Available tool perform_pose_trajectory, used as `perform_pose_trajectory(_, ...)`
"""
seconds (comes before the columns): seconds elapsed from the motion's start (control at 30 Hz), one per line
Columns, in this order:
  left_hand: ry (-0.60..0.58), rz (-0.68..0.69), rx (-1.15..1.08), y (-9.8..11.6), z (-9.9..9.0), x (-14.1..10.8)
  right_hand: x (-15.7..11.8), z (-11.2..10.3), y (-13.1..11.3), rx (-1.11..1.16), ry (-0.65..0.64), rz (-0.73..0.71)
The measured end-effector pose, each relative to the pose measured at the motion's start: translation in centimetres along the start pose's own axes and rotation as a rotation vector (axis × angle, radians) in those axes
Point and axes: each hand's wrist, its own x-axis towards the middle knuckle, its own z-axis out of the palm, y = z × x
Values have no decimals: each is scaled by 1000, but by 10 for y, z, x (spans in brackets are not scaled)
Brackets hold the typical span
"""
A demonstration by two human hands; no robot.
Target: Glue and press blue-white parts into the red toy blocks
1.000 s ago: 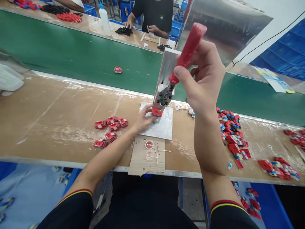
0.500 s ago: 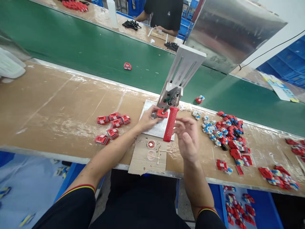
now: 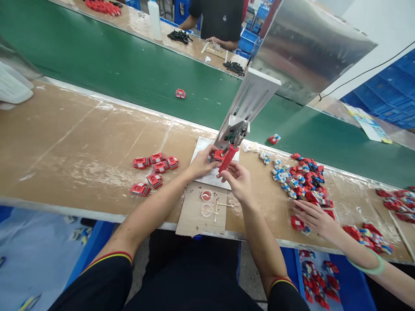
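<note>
My left hand [image 3: 202,164] pinches a small red toy car body [image 3: 219,155] under the tip of a hand-lever press [image 3: 239,129]. The press stands on a pale metal plate [image 3: 207,179]. Closed around the lower end of its red ribbed lever handle [image 3: 228,158] is my right hand [image 3: 238,180], thumb on the near side. The handle partly covers the car body. On a cardboard sheet [image 3: 188,218] in front are a small cup of red liquid [image 3: 206,195], a clear cup [image 3: 206,210] and cotton swabs [image 3: 215,211].
Several red car bodies [image 3: 155,167] lie at left. A heap of red and blue-white toy cars [image 3: 304,177] is at right, with a co-worker's hand [image 3: 313,216] at its near edge. A green conveyor belt [image 3: 129,73] runs behind; another person [image 3: 223,21] sits across it.
My right hand has moved left onto the lever handle and closed on it; the handle has swung to another angle. A co-worker's arm has come in from the right. My left hand stays at the car body.
</note>
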Motion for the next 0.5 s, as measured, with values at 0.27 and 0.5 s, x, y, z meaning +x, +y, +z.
perform_pose_trajectory(0.27,-19,37,-1,-1,-3,1,-30,-81,-12,-55,429,-136)
perform_pose_trajectory(0.5,-27,27,75,3,-5,-6,193,-109,4,-283,322,-97)
